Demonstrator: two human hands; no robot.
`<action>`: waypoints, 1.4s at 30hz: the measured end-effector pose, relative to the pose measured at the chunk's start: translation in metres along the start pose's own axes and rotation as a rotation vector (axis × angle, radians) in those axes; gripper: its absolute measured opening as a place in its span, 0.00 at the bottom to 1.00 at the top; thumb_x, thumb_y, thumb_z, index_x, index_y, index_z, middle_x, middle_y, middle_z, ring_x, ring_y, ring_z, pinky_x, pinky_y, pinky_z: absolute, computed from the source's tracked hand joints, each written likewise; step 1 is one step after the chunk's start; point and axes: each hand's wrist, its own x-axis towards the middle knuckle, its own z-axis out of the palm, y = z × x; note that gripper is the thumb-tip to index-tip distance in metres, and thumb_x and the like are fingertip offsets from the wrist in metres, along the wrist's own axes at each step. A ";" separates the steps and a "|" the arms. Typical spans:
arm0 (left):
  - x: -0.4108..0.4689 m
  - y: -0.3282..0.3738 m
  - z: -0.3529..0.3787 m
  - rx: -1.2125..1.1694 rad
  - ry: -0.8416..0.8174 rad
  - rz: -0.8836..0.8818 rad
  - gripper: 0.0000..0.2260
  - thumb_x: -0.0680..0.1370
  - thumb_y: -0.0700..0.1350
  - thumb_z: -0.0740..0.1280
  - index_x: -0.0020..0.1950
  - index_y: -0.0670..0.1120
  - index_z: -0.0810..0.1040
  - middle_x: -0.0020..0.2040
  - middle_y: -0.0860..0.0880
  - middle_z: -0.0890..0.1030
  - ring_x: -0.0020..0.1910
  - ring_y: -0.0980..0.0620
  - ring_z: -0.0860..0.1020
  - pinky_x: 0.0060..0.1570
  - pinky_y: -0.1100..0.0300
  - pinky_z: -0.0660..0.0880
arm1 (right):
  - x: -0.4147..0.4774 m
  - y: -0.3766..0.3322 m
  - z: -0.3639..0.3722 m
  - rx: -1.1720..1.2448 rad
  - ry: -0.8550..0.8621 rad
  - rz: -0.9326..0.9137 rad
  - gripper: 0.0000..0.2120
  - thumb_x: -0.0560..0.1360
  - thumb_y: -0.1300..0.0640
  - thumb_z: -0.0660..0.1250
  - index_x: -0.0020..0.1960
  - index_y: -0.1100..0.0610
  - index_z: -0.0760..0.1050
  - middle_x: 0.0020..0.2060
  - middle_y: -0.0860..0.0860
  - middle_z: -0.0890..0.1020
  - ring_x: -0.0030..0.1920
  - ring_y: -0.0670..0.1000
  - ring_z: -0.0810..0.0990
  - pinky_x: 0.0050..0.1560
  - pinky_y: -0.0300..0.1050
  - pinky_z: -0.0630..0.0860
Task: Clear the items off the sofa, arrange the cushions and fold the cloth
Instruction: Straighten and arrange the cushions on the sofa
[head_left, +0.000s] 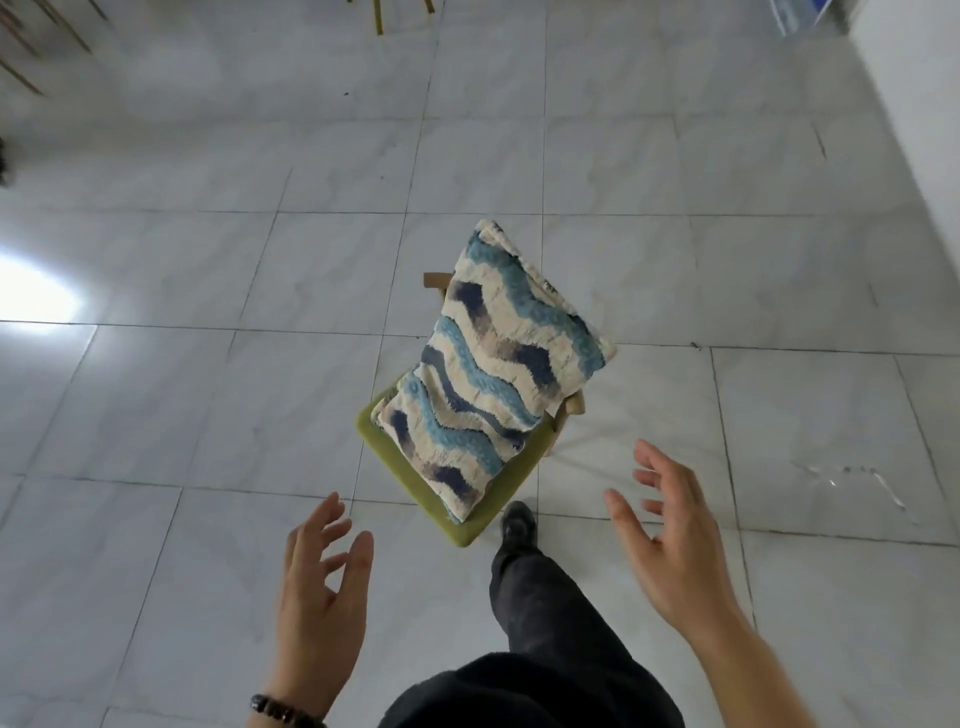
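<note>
both hands, left (319, 577) and right (670, 540), spread empty near the cushion (488, 364) propped on the green chair (457, 525); best gripped by both side edges.

Head view, looking down. A floor (208, 260) of large pale grey, marble-look tiles with thin dark joints fills the frame. A bright glare (36, 296) of reflected light lies at the left edge. 1 white wall (914, 104) runs down the upper right. At centre stands 1 small wooden chair (457, 530) with a green padded seat. Yellowish furniture legs (378, 18) show at top centre and blurred thin wooden rods (31, 47) at upper left. Pale streaks (852, 478) mark a tile at lower right.
</note>
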 end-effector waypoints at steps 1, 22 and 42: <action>0.029 0.006 0.005 0.003 0.008 0.004 0.17 0.74 0.50 0.62 0.63 0.60 0.67 0.62 0.49 0.74 0.59 0.54 0.76 0.48 0.69 0.74 | 0.030 -0.005 0.004 0.001 -0.006 -0.003 0.26 0.77 0.48 0.66 0.73 0.48 0.63 0.63 0.43 0.71 0.60 0.40 0.73 0.56 0.44 0.77; 0.420 -0.036 0.238 0.211 -0.639 -0.088 0.46 0.65 0.74 0.67 0.74 0.50 0.59 0.69 0.48 0.70 0.69 0.47 0.69 0.67 0.47 0.69 | 0.228 0.052 0.187 0.068 -0.058 0.574 0.42 0.69 0.26 0.64 0.72 0.52 0.64 0.76 0.50 0.58 0.76 0.51 0.53 0.77 0.59 0.51; 0.297 0.131 0.029 -0.267 -0.797 0.321 0.11 0.68 0.56 0.70 0.47 0.54 0.80 0.40 0.62 0.82 0.40 0.71 0.79 0.36 0.76 0.73 | 0.043 -0.195 0.089 0.264 0.786 0.291 0.23 0.74 0.60 0.71 0.66 0.54 0.69 0.58 0.42 0.79 0.63 0.45 0.77 0.62 0.39 0.73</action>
